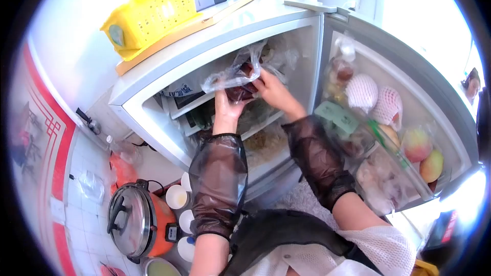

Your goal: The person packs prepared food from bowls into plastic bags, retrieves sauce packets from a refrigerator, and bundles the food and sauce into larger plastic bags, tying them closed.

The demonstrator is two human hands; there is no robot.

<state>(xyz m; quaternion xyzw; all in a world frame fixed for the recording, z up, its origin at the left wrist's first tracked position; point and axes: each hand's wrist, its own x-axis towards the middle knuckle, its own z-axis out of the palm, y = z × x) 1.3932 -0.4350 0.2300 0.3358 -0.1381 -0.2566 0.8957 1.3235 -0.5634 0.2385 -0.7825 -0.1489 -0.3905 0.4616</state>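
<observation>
A clear plastic bag [241, 77] with something dark red inside is held at the opening of the fridge [128, 103]. My left hand [228, 108] grips the bag from the left and below, its fingers partly behind the plastic. From the right, my right hand [276, 93] pinches the bag near its gathered top. What the dark red contents are cannot be made out. Behind the bag, the fridge shelves [197, 106] carry more plastic-wrapped goods. Dark translucent sleeve covers are on both my forearms.
The open fridge door [460, 138] at right holds foam-netted fruit [362, 92], mangoes [416, 144] and a green box [336, 117]. A yellow basket [153, 18] stands on the fridge top. An orange pressure cooker [134, 220] and several white cups [177, 197] are at lower left.
</observation>
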